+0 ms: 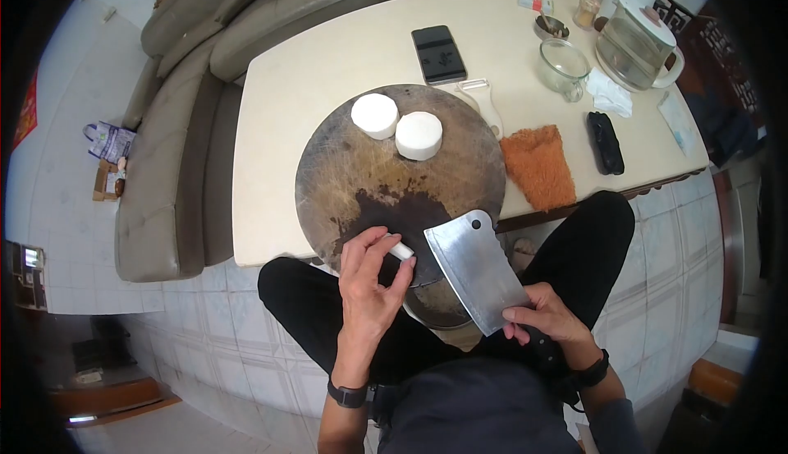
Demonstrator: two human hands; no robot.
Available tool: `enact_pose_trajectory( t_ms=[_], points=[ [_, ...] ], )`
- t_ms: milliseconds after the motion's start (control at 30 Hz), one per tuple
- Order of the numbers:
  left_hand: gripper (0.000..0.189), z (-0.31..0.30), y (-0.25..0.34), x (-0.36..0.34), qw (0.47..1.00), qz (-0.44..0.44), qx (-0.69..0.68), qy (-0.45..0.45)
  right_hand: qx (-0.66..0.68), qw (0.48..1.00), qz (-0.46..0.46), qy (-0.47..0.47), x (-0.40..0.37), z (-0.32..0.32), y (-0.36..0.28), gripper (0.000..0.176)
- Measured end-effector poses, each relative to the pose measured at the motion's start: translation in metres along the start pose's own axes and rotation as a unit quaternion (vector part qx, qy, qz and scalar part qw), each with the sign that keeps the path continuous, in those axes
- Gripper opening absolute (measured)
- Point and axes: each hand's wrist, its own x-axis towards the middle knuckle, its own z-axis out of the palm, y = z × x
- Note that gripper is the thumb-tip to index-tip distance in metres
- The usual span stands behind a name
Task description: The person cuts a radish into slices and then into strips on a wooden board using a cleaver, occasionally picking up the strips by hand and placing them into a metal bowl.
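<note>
A round wooden chopping board (328, 179) lies at the table's near edge, with a dark wet patch on its near half. Two thick white radish rounds, one (374, 116) beside the other (419, 136), stand on the board's far side. Over the near part of the board, my left hand (368, 286) pinches a small white radish piece (400, 249) between thumb and fingers. My right hand (552, 316) grips a cleaver (474, 269) by its handle. The broad blade points up and left, its tip end over the board's near right edge.
Right of the board lie a white peeler (484, 107), an orange cloth (540, 167) and a black pouch-like item (606, 143). Behind are a phone (439, 54), a glass cup (563, 68) and a glass pitcher (636, 43). A metal container (435, 310) sits below, between the knees.
</note>
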Motion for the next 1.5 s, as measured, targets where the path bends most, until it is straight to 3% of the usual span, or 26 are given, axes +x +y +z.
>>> enact_pose_trajectory(
  t_ms=[200, 333, 433, 500, 533, 567, 633, 800, 1067, 1133, 1267, 1333, 1500],
  points=[
    [0.037, 0.012, 0.010, -0.016, 0.997, 0.021, 0.037, 0.069, -0.003, 0.998, 0.054, 0.011, -0.010, 0.005, -0.018, 0.017],
    [0.037, 0.017, 0.008, -0.022, 0.996, 0.016, 0.046, 0.076, -0.108, 0.993, 0.022, 0.035, -0.013, 0.011, -0.046, 0.016],
    [0.038, 0.015, 0.010, -0.026, 0.996, 0.006, 0.042, 0.074, -0.314, 0.945, -0.067, 0.064, -0.009, 0.026, -0.067, 0.016],
    [0.037, 0.012, 0.008, -0.027, 0.995, 0.023, 0.045, 0.084, -0.374, 0.919, -0.105, 0.066, -0.005, 0.035, -0.074, 0.014],
    [0.035, 0.010, 0.007, -0.028, 0.991, 0.070, 0.064, 0.092, -0.436, 0.886, -0.142, 0.064, -0.003, 0.039, -0.076, 0.012],
    [0.033, 0.007, 0.005, -0.029, 0.985, 0.117, 0.082, 0.099, -0.433, 0.888, -0.139, 0.065, 0.002, 0.042, -0.077, 0.012],
    [0.032, 0.009, -0.003, -0.024, 0.982, 0.145, 0.077, 0.090, -0.518, 0.823, -0.226, 0.050, 0.009, 0.048, -0.079, 0.014],
    [0.028, 0.018, -0.017, -0.019, 0.973, 0.206, 0.067, 0.074, -0.555, 0.810, -0.188, 0.029, 0.017, 0.051, -0.089, 0.025],
    [0.023, 0.016, -0.031, -0.033, 0.982, 0.172, 0.069, 0.044, -0.551, 0.818, -0.163, -0.031, 0.019, 0.051, -0.095, 0.037],
    [0.017, 0.016, -0.032, -0.034, 0.979, 0.180, 0.085, 0.039, -0.579, 0.800, -0.149, -0.055, 0.018, 0.052, -0.096, 0.043],
    [0.021, 0.013, -0.035, -0.040, 0.979, 0.172, 0.108, 0.029, -0.611, 0.777, -0.144, -0.053, 0.019, 0.057, -0.096, 0.040],
    [0.018, 0.011, -0.039, -0.048, 0.983, 0.156, 0.098, 0.019, -0.638, 0.747, -0.186, -0.031, 0.021, 0.059, -0.094, 0.031],
    [0.023, 0.010, -0.041, -0.054, 0.983, 0.143, 0.116, 0.014, -0.631, 0.754, -0.173, -0.056, 0.029, 0.057, -0.105, 0.020]
  ],
)
